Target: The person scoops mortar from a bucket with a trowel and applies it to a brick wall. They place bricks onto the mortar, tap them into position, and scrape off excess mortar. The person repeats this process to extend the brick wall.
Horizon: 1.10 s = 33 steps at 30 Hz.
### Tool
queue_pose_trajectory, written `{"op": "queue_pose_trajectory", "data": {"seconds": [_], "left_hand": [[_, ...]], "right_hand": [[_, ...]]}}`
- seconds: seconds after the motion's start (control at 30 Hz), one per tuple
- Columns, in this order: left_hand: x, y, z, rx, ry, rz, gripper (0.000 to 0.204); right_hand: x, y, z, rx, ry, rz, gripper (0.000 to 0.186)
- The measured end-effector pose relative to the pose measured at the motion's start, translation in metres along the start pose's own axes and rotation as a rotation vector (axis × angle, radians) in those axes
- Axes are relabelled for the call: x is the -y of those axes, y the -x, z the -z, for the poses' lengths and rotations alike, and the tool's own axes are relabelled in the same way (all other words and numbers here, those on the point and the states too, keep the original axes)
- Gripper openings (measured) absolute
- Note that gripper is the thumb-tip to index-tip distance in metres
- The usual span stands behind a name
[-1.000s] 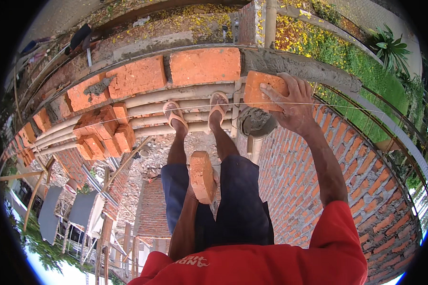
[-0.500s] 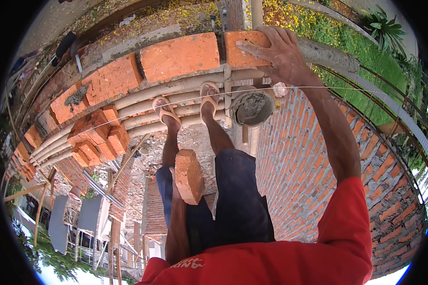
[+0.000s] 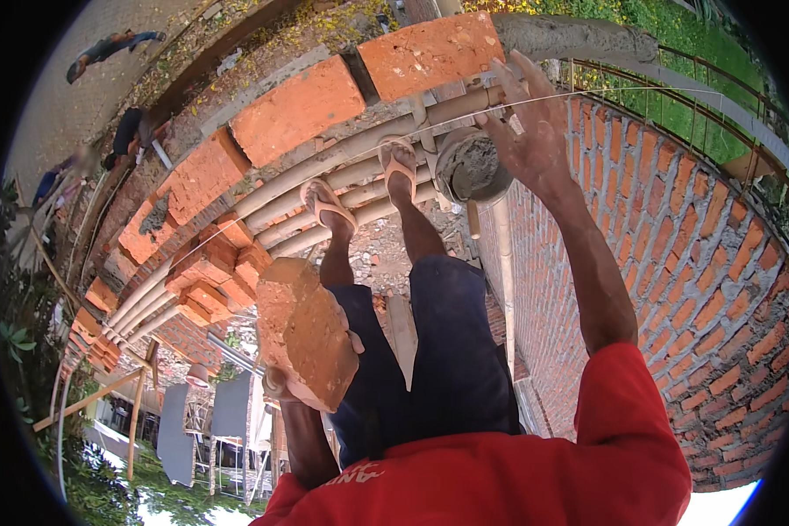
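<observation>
The newest brick in the row (image 3: 430, 55) lies on top of the wall, its long axis running along the course and its right end a little farther from the person than its left. A narrow gap parts it from the next brick (image 3: 298, 111). The right hand (image 3: 535, 140) is open and empty, fingers spread and pointing away from the body, just beside that right end; whether a fingertip touches it cannot be told. The left hand (image 3: 278, 384) is curled around a held brick (image 3: 302, 333) in front of the left thigh, its long axis pointing mostly away from the body, near end slanting right. A mortar bucket (image 3: 447, 182) stands near the right hand, and a taut string (image 3: 640, 88) crosses the view.
</observation>
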<state>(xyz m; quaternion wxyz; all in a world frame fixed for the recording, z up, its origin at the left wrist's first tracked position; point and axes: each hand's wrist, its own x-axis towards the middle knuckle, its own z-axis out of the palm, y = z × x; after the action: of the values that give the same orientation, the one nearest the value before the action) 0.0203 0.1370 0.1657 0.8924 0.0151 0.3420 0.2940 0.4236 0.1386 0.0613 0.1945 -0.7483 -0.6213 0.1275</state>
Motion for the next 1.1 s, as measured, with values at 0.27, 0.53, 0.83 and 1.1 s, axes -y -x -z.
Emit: {"op": "queue_pose_trajectory", "data": {"seconds": [0.27,0.53,0.83,1.1], "left_hand": [[-0.004,-0.041,-0.023,-0.186,-0.321,0.169,0.095],[0.015,-0.073,-0.087,-0.021,-0.65,0.373,0.1],[-0.018,-0.23,-0.252,0.305,-1.519,-0.316,0.097],[0.089,-0.382,-0.258,0.644,-2.118,-0.538,0.058]], "right_hand": [[0.201,0.11,0.024,0.213,-1.645,-0.715,0.094],[0.225,0.135,0.038,-0.06,-1.47,-0.78,0.095],[0.226,0.242,-0.063,-0.04,-1.365,-1.15,0.062],[0.222,0.237,-0.097,-0.035,-1.246,-1.212,0.061]]}}
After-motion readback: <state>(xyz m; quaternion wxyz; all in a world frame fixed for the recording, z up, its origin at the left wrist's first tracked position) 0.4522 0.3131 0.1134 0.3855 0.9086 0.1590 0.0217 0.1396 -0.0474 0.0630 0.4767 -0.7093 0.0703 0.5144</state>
